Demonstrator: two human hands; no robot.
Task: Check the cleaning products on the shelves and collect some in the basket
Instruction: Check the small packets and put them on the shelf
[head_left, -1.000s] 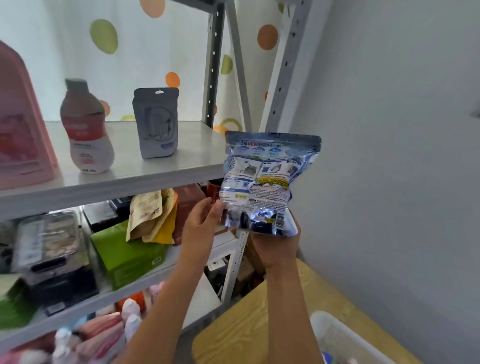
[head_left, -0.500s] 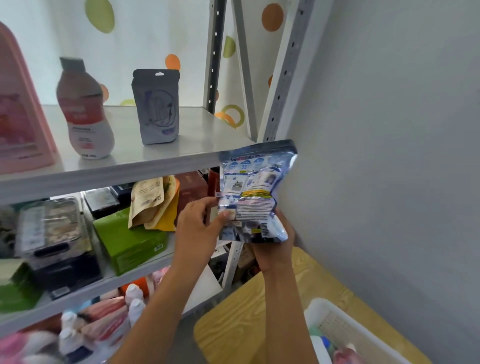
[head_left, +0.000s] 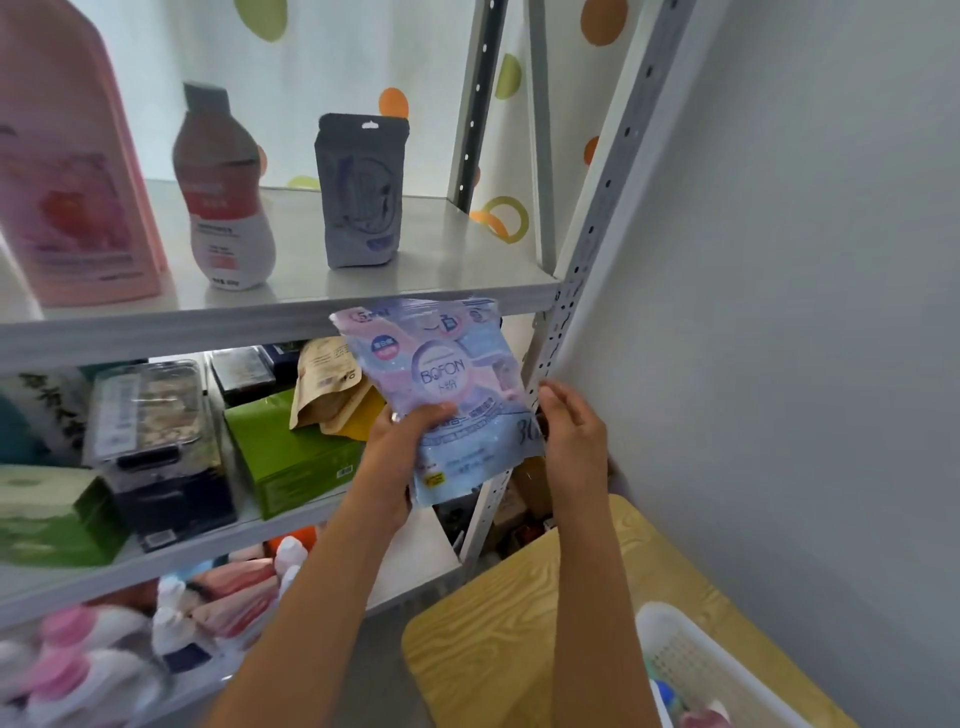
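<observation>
A pale blue and pink pouch (head_left: 447, 384) of cleaning product is upright in front of the middle shelf, its printed front facing me. My left hand (head_left: 400, 447) grips its lower left part, thumb across the front. My right hand (head_left: 571, 431) is at the pouch's right edge with loosely curled fingers, and its fingertips just reach that edge. The white basket (head_left: 675, 654) stands at the bottom right on a wooden table (head_left: 493, 649), with a few bottles showing inside.
The top shelf (head_left: 441, 280) carries a pink jug (head_left: 67, 182), a red-and-white bottle (head_left: 223, 208) and a grey pouch (head_left: 361, 192). The middle shelf holds a green box (head_left: 280, 457), brown bags and a dark container. Bottles lie on the lowest shelf. A grey wall closes the right side.
The pouch has come down from above the top shelf edge and been turned front towards me. My left hand now grips it, and my right hand has moved from under it to its right edge.
</observation>
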